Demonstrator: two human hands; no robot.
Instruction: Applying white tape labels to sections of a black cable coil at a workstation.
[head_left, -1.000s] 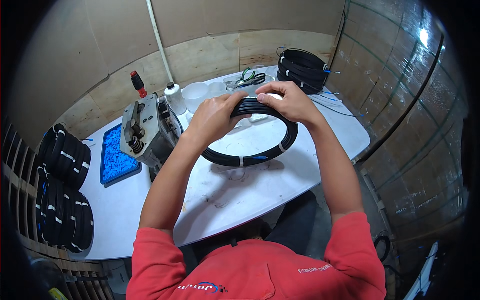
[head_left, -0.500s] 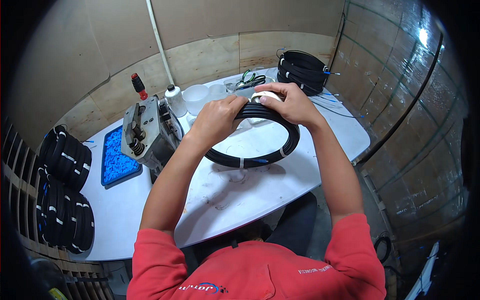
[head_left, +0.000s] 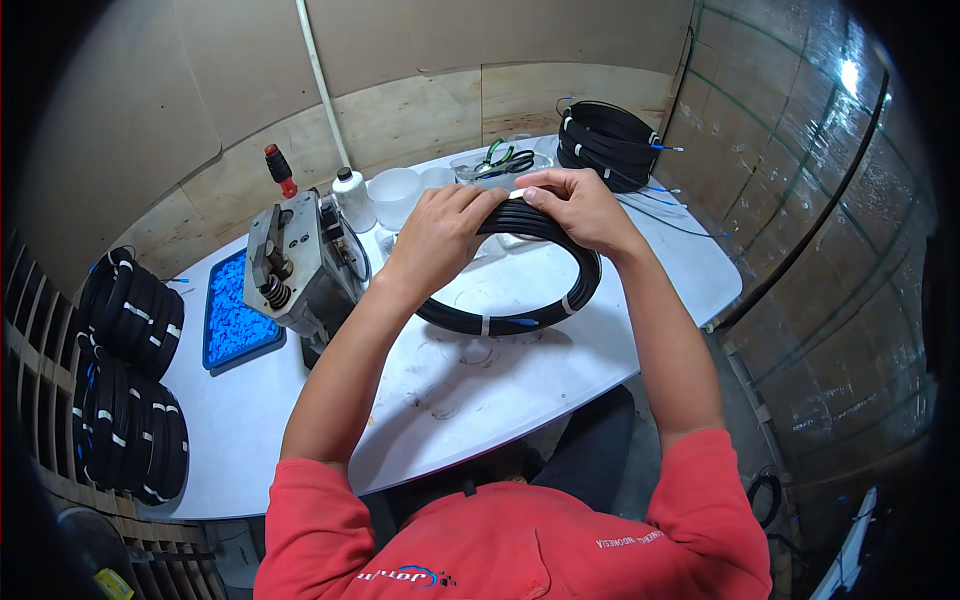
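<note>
At the far left, on the white table, two piles of black cable coils, bound with white ties. Next, a blue tray full of small blue pieces. Close to its right, a bulky metal machine with a dark spring on the near side and a red-and-black handle upright at the back. Behind, a white bottle with a black cap, just beside a translucent tub.

At mid-table, holds a black coil up between both hands, tilted, with the far side raised. Grips its upper left part with the left hand, fingers curled over the strands. Shows a blue connector and white bands along the near side. Contact there with the table: impossible to tell. Beyond, in a clear container, black scissors and green-handled pliers.

On the upper right of the held coil, pinches a small white strip with the right hand, thumb and fingers closed, near the left fingers. Farther right, at the back, another stack of black coils, with thin cables trailing rightward.
</note>
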